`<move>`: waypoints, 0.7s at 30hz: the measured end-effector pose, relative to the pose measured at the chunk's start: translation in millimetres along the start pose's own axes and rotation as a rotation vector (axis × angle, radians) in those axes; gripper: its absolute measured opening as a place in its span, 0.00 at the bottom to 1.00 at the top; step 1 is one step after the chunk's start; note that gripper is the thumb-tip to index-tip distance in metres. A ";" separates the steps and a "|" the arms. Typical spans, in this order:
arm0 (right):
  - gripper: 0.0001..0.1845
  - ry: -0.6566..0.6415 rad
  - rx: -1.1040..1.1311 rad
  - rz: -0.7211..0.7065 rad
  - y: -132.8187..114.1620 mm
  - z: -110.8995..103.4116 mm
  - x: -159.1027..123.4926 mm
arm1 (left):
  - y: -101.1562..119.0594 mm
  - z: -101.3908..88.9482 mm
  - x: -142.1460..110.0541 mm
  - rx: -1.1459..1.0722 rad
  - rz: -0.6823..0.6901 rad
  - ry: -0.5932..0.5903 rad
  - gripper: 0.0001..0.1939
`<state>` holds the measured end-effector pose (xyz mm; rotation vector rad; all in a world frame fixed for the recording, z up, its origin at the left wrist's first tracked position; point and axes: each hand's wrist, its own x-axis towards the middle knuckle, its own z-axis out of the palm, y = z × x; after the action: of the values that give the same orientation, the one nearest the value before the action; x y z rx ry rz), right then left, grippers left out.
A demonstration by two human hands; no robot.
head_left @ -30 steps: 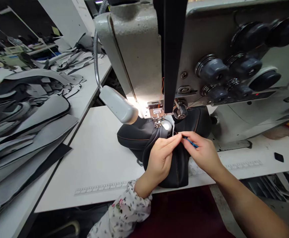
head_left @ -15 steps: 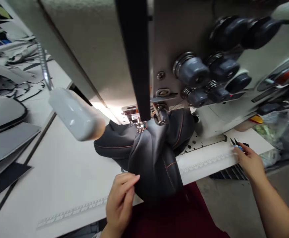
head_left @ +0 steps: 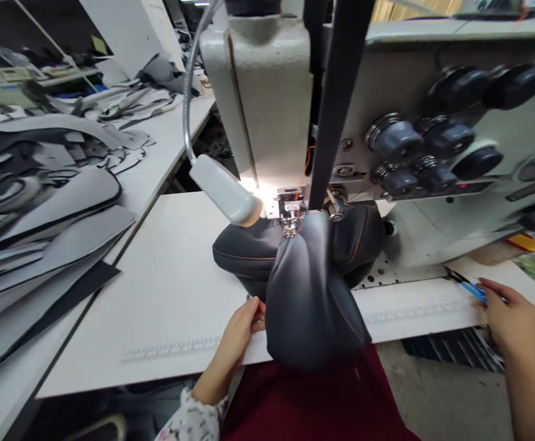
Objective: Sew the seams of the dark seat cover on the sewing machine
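Observation:
A black leather-like cover (head_left: 304, 312) with orange stitching lies bunched under the presser foot (head_left: 289, 225) of a sewing machine (head_left: 271, 79). Its near end drapes over the table's front edge onto a dark red garment. My left hand (head_left: 242, 327) is at the cover's left edge, its fingers curled and closed against the material, the tips partly hidden. Off to the right, my right hand (head_left: 515, 315) is closed around the blue handles of small thread snips (head_left: 472, 288), whose dark blades point left over the table.
A white lamp (head_left: 225, 190) on a bent metal neck hangs left of the needle. Piles of grey cut pieces (head_left: 65, 214) cover the side table. Ruler strips (head_left: 170, 349) run along the front edge. Tension knobs (head_left: 396, 138) jut from the machine at right.
The head view has tilted up and turned left. My left hand has moved from above the cover's near part to its left edge. The snips in my right hand lie lower, their blades closer together.

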<state>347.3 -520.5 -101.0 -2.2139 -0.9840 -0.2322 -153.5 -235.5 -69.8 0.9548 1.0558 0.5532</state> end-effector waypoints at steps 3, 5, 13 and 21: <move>0.15 0.031 -0.118 0.218 0.7 10.6 -0.6 | 2.2 -3.6 2.0 0.029 -0.083 -0.071 0.27; 0.17 0.041 -0.148 0.305 4.7 16.4 -4.1 | 2.7 -4.9 2.3 0.035 -0.121 -0.105 0.27; 0.23 0.086 -0.137 0.432 4.7 28.4 8.5 | -0.2 10.1 12.1 -0.205 -0.099 -0.005 0.17; 0.16 0.034 0.000 -0.109 -134.4 28.1 9.0 | 21.4 19.9 15.0 -0.299 0.198 0.172 0.27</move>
<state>255.2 -433.3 -47.8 -2.1517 -1.0871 -0.3174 -128.0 -220.8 -55.0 0.7607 1.0009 0.9428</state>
